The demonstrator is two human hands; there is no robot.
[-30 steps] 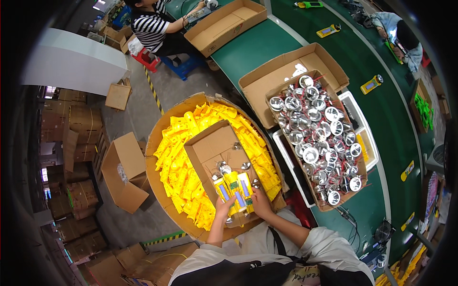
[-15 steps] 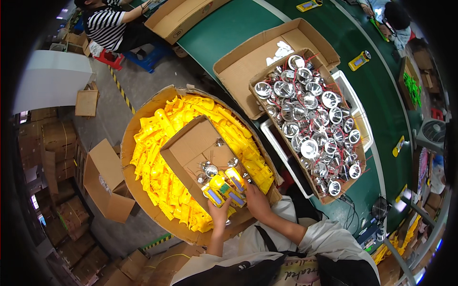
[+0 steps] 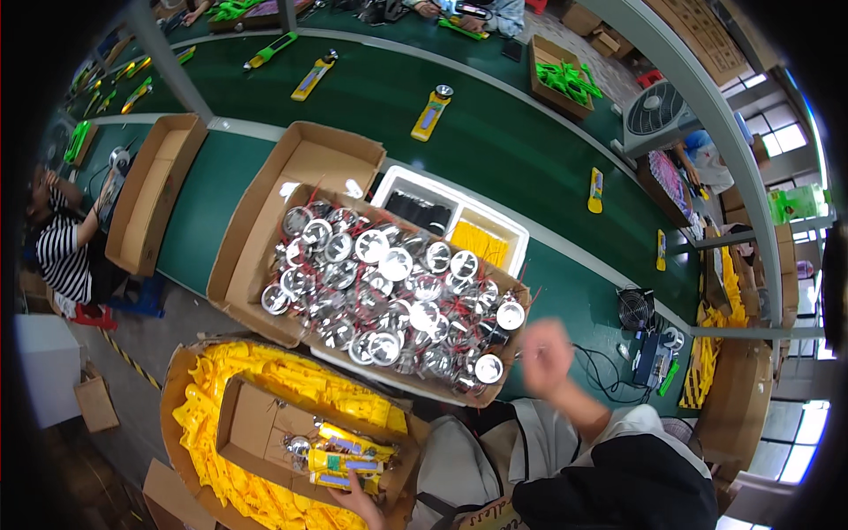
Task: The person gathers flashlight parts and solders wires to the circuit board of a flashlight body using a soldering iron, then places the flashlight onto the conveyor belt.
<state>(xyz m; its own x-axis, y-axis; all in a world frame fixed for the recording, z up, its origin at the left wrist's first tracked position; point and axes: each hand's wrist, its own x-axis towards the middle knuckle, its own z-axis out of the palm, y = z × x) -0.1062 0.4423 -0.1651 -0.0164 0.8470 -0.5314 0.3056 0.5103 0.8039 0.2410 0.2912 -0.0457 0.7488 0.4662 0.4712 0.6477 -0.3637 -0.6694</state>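
My left hand (image 3: 360, 503) is closed on the near end of a yellow flashlight housing (image 3: 331, 480) at the small cardboard box (image 3: 243, 433). More yellow housings with purple-blue cells lie beside it, along with a few wired silver reflectors (image 3: 298, 445). My right hand (image 3: 548, 358) is smeared by motion, out past the right corner of a carton (image 3: 485, 395) heaped with silver lamp reflectors (image 3: 382, 347) on red wires. Its fingers look curled, but whether they hold anything cannot be made out.
Under the small box is a big round-sided carton (image 3: 174, 406) full of yellow plastic shells (image 3: 212, 415). A white foam tray (image 3: 521, 237) stands behind the reflectors. Yellow flashlights (image 3: 431, 113) lie along the green bench. A small fan (image 3: 635, 309) and cables are at right. Co-workers sit across and at left.
The view has swung to the right. My right hand has left the yellow housings and moved across to the reflector carton's right corner. My left hand stays at the housings.
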